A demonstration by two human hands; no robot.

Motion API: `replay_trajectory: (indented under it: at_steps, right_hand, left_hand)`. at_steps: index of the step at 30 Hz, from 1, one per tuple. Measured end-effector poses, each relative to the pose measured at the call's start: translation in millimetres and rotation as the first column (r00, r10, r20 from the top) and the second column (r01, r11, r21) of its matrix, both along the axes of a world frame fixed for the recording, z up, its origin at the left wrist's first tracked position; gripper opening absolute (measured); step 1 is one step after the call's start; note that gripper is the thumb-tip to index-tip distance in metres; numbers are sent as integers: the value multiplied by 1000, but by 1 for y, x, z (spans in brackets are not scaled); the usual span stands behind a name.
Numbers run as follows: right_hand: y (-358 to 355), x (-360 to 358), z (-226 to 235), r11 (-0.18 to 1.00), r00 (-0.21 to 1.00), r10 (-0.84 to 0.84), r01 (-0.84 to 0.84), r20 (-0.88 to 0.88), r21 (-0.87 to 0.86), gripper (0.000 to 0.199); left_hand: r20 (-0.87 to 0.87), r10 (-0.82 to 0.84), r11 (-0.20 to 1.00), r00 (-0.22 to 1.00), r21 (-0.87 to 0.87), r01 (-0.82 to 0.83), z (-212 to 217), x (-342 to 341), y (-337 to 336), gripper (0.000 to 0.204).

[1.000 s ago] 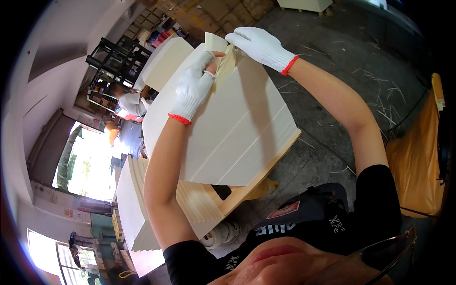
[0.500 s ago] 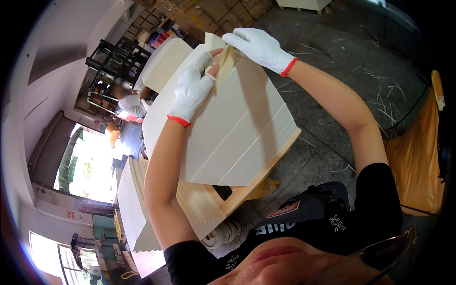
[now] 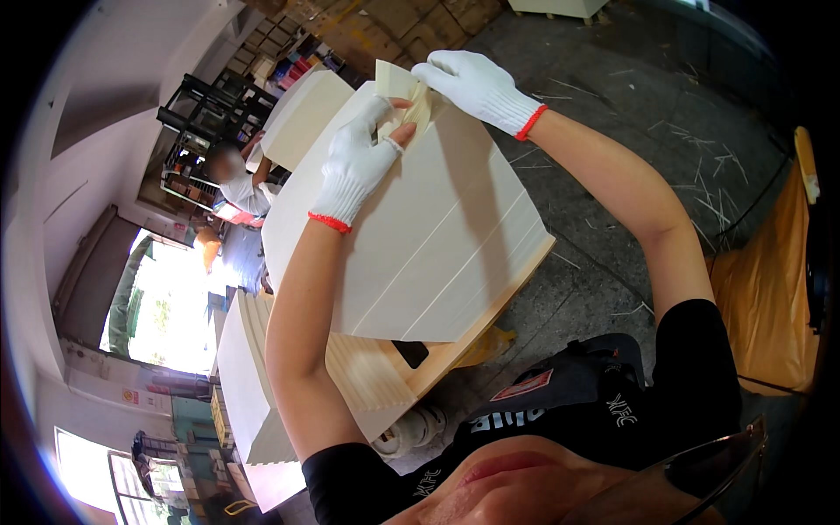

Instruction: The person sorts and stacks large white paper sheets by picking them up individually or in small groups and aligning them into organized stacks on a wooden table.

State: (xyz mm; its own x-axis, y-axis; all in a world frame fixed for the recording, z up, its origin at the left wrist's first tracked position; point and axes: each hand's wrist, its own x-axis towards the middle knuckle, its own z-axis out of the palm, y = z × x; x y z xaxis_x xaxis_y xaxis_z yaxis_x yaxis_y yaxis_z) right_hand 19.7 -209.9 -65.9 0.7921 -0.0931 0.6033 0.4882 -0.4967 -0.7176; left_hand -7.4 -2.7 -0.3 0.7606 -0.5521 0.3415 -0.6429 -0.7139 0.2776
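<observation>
A tall stack of large cream paper sheets (image 3: 420, 236) lies before me, its top face broad and flat. At its far corner, several sheets are lifted into a curled paper flap (image 3: 422, 109). My left hand (image 3: 359, 157), in a white knit glove with a red cuff and bare thumb and index tips, is closed around the left side of the flap. Its other fingers are hidden. From the right, my gloved right hand (image 3: 472, 86) pinches the flap's far edge between thumb and fingers.
More paper stacks stand beyond (image 3: 306, 118) and at the near left (image 3: 254, 376). A wooden board (image 3: 503, 302) lies under the main stack. An orange sheet-covered object (image 3: 770, 289) is at right. White scraps (image 3: 717, 192) litter the floor. Another person (image 3: 241, 179) works at the far left.
The lifted sheets between my hands have spread wider and show more of their faces. My left fingertips have shifted slightly to the right. The other person's arm has moved up.
</observation>
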Motion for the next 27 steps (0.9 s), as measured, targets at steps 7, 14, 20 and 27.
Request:
replay_trajectory:
  at_steps: [7,14,20,27]
  right_hand:
    - [-1,-11,10,999,999,2,-3,-50,-34,54]
    - [-2,-3,3,999,999,-30,29,-36,-27,50]
    - [1,-4,6,1000,999,-18,17,-41,-13,50]
    - [-2,-6,6,1000,999,-10,10,-46,1,49]
  left_hand:
    - [-22,22,999,1000,-49,-23,4,-9,-3,37]
    - [-115,74,997,991,1,-74,5,-10,-7,32]
    - [85,-37,999,996,42,34,-2,3,4,31]
    - [-7,9,999,1000,-41,-9,2,-5,-2,27]
